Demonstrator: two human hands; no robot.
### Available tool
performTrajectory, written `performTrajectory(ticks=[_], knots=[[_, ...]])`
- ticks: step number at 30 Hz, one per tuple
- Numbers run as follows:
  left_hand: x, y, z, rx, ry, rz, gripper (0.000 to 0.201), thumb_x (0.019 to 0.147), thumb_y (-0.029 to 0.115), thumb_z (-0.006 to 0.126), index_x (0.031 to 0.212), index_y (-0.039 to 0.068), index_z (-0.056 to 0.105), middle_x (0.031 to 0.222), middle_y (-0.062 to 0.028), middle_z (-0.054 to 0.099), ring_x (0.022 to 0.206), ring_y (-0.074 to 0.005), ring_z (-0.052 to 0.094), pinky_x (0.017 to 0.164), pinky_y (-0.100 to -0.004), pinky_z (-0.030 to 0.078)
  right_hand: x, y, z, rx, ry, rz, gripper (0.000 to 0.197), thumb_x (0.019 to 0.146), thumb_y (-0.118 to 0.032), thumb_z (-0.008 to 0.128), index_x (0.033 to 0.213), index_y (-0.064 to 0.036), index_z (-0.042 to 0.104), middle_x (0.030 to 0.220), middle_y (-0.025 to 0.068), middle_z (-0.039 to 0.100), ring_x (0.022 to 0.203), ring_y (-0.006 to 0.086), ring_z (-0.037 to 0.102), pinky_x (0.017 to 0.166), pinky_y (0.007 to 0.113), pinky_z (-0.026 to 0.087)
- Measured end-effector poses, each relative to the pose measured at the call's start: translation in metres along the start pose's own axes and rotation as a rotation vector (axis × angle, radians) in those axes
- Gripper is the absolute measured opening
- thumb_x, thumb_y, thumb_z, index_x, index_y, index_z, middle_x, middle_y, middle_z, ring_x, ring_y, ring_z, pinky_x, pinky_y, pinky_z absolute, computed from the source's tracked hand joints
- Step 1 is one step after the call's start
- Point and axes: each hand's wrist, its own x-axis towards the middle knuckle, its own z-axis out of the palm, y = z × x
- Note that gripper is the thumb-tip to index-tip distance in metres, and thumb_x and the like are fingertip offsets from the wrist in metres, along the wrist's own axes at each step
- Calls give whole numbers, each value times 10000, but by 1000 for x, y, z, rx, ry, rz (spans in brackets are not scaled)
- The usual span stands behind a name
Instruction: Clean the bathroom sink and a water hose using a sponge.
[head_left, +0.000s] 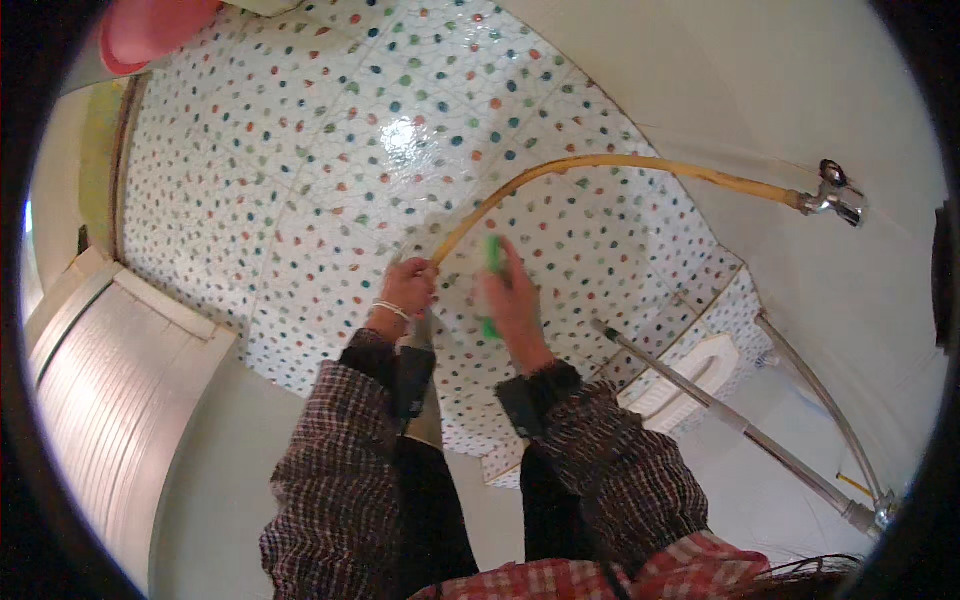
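Note:
My left hand (408, 287) is closed round the free end of a yellow hose (600, 161). The hose arcs up and to the right, to a chrome tap (838, 195) on the wall. To the right of that hand, my right hand (514, 305) grips a long green object (492, 252), which shows above and below the fingers. Motion blur and the hand hide its exact kind. Both hands are above a white tiled floor (330, 170) dotted with coloured spots, which has a wet-looking shine.
A squat toilet (690, 380) lies at the right on a raised tiled step, with a grey metal pole (730, 415) slanting in front. A metal hose (825, 400) hangs along the right wall. A ribbed pale panel (130, 400) stands at the left, a pink basin (155, 35) at the upper left.

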Motion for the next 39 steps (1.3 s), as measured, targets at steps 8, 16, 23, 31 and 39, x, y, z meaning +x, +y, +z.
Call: performTrajectory(ticks=[8, 16, 23, 31, 39], knots=[[-43, 21, 19, -318, -335, -213, 189, 817, 207, 455, 815, 44, 551, 483, 30, 387, 369, -53, 336, 317, -201, 253, 67, 3, -53, 1220, -34, 320, 409, 836, -336, 357, 1017, 19, 448, 907, 147, 549, 765, 257, 552, 657, 359, 458], [-40, -1, 8, -420, -359, -243, 152, 824, 188, 461, 834, 60, 543, 546, 23, 410, 417, -78, 370, 352, -213, 309, 40, 19, -26, 902, -105, 379, 489, 805, -304, 466, 1163, 8, 348, 1054, 204, 471, 966, 336, 468, 828, 377, 385], [10, -44, 14, 343, 161, 367, 169, 773, 170, 479, 810, 27, 562, 617, -34, 516, 493, -132, 468, 471, -257, 409, 2, 81, 9, -114, -417, -225, 773, 641, -90, 599, 1268, 11, 157, 1179, 223, 348, 1111, 332, 331, 939, 372, 248], [-26, -1, 51, 564, 434, 477, 167, 647, 125, 594, 784, 32, 618, 691, -143, 566, 672, -267, 535, 633, -339, 436, 41, 128, -17, -334, -407, -192, 515, 666, -89, 579, 1112, 1, 339, 1000, 205, 482, 924, 358, 485, 742, 379, 415], [-4, 3, 36, 406, 231, 363, 228, 650, 158, 641, 855, 59, 627, 760, -97, 619, 677, -172, 593, 631, -256, 467, -16, 39, 15, -108, -572, -222, 413, 785, -151, 483, 1143, -1, 346, 1020, 107, 486, 888, 218, 492, 743, 301, 415]])
